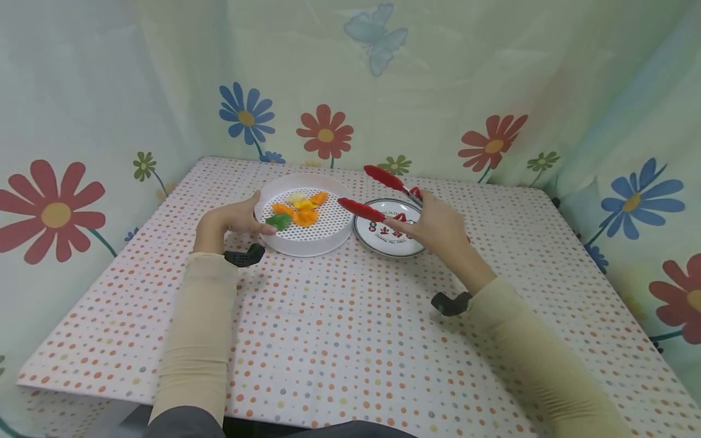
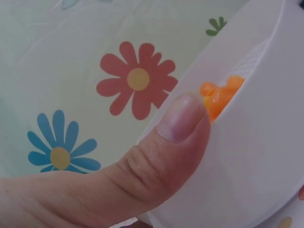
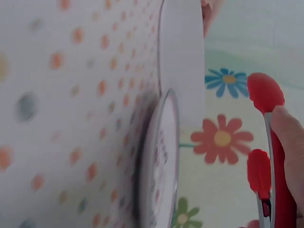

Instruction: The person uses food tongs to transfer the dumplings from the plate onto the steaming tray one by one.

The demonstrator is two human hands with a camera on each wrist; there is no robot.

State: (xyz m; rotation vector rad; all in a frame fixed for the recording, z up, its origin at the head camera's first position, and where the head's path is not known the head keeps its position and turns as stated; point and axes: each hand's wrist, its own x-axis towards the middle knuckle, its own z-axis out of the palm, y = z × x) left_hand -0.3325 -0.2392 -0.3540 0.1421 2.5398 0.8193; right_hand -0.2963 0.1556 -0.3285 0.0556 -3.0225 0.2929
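Observation:
With the thumb over the near rim and the fingers at the outer side, my left hand point(image 1: 232, 217) grips a round white sieve point(image 1: 312, 246) with a perforated bottom. Several small glossy orange pieces point(image 1: 305, 218), a yellow piece point(image 1: 304, 205) and a green piece point(image 1: 279, 221) lie inside it. My right hand point(image 1: 435, 225) holds a pair of red-tipped tongs point(image 1: 362, 209), their arms spread apart with nothing between the tips. They hang over a white plate point(image 1: 383, 244), pointing towards the sieve. The right wrist view shows the tongs point(image 3: 265, 92) above the plate's level.
The plate has a dark rim line and printed red figures, and it stands right beside the sieve. Both are on a table point(image 1: 306, 340) covered with a dotted cloth. A flowered curtain point(image 1: 427, 79) hangs behind the table and along its sides.

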